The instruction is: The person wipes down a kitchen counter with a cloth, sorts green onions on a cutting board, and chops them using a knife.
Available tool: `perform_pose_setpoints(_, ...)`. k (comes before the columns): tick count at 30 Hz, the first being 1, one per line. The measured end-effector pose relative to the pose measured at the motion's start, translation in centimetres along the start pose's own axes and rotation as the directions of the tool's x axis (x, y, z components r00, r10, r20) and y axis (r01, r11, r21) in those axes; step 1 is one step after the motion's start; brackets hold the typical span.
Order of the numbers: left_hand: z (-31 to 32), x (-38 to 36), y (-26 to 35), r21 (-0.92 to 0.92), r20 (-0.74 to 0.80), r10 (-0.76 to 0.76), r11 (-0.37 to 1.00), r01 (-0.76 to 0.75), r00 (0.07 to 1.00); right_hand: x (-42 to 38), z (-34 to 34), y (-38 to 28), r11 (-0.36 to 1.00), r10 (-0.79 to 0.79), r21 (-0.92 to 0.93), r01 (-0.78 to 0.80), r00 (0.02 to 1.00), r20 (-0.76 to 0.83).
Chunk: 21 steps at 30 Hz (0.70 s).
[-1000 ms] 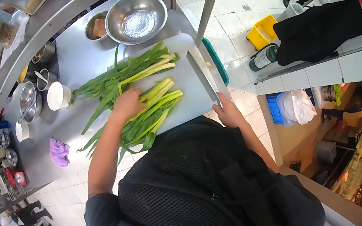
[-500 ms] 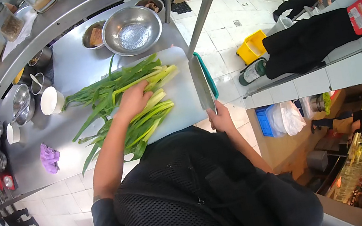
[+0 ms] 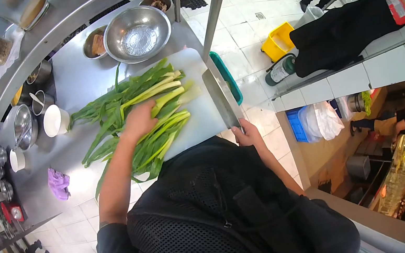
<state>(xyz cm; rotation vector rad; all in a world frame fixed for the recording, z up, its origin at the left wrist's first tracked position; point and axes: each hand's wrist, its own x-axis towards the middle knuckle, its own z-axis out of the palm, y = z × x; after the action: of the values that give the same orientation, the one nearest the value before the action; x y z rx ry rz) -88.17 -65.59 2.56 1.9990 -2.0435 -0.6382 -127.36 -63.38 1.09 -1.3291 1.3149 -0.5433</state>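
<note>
A spread of leeks (image 3: pixel 126 97), long flat green leaves with paler stalk ends, lies across a white cutting board (image 3: pixel 201 121). My left hand (image 3: pixel 139 121) is in the middle of them, its fingers closed around a leek stalk (image 3: pixel 169 98) whose pale end is blurred. At the board's right edge, my right hand (image 3: pixel 249 134) grips the handle of a broad-bladed kitchen knife (image 3: pixel 221 99). The blade points away from me, apart from the leeks. Some leaves hang over the board's left side onto the steel counter (image 3: pixel 86 145).
Beyond the board stand a large steel bowl (image 3: pixel 137 33) and two smaller bowls with food. White cups (image 3: pixel 56 120) and a purple cloth (image 3: pixel 58 183) are on the left. A shelf post (image 3: pixel 215 13) rises at the back right, near a green bin (image 3: pixel 226 77). Other people are farther off.
My left hand has drawn a little toward me and left, and a stalk beneath it has shifted. The knife stays in my right hand. The whole view has shifted slightly.
</note>
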Motion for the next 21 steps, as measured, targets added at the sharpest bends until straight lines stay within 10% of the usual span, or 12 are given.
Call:
perform_pose_setpoints(15,2.8,5.4,3.7,-0.215,-0.01,-0.125,0.969,0.12,0.992,-1.4,1.3,-1.9,0.984,-0.032,-0.176,0.008,0.991,-0.131)
perform_pose_setpoints(21,3.1,5.5,3.3,-0.266,-0.022,-0.236,0.938,0.222,0.971,0.3,2.4,-2.9,0.835,-0.326,-0.504,0.222,0.937,-0.127)
